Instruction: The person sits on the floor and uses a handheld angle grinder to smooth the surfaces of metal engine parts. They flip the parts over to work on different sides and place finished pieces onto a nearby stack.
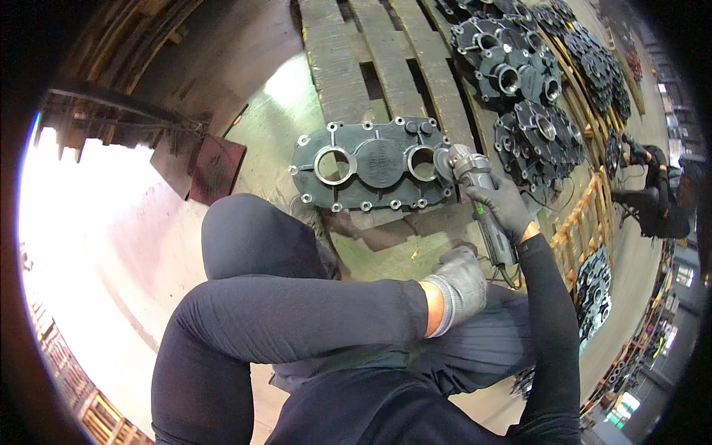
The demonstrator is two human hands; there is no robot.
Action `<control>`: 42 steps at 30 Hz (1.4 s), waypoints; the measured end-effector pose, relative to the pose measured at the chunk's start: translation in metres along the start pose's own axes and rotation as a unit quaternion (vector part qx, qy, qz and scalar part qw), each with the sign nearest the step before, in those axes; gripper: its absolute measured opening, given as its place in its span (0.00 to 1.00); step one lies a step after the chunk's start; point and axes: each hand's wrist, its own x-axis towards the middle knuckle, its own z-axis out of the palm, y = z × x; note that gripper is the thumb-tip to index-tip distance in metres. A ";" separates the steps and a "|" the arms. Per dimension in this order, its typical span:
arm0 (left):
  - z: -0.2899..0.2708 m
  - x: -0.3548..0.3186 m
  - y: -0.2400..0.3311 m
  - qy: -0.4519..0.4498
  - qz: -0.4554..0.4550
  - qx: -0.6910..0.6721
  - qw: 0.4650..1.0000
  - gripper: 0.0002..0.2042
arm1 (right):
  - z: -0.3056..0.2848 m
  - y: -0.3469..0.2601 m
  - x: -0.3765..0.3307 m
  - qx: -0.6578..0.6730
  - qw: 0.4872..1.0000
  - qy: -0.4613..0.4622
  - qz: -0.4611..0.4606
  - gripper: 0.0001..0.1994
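Bends the left knee (256, 236) up toward ten o'clock. Folds the left arm (297, 311) at an elbow near eight o'clock, laying the forearm across the body to a gloved left hand (461, 285) at four o'clock, curled, with fingertips hidden. Raises the right arm (555, 326) from five o'clock, wrapping the gloved right hand (508, 208) closed at three. Bares both wrists slightly.

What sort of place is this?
Probably a metalworking shop or factory: wooden pallet, stacks of dark metal parts, and a grinder in the gloved right hand.
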 end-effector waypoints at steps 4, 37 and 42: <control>0.007 0.001 0.001 -0.004 -0.009 -0.036 0.999 0.14 | 0.011 -0.031 0.011 -0.001 0.998 -0.007 0.057 0.22; 0.018 -0.008 -0.001 0.037 -0.058 -0.077 0.995 0.12 | 0.009 -0.023 -0.025 -0.583 0.774 -0.082 -0.234 0.45; 0.004 -0.010 -0.007 0.059 -0.054 -0.140 0.987 0.09 | -0.031 0.008 -0.031 -0.542 0.827 -0.024 -0.148 0.42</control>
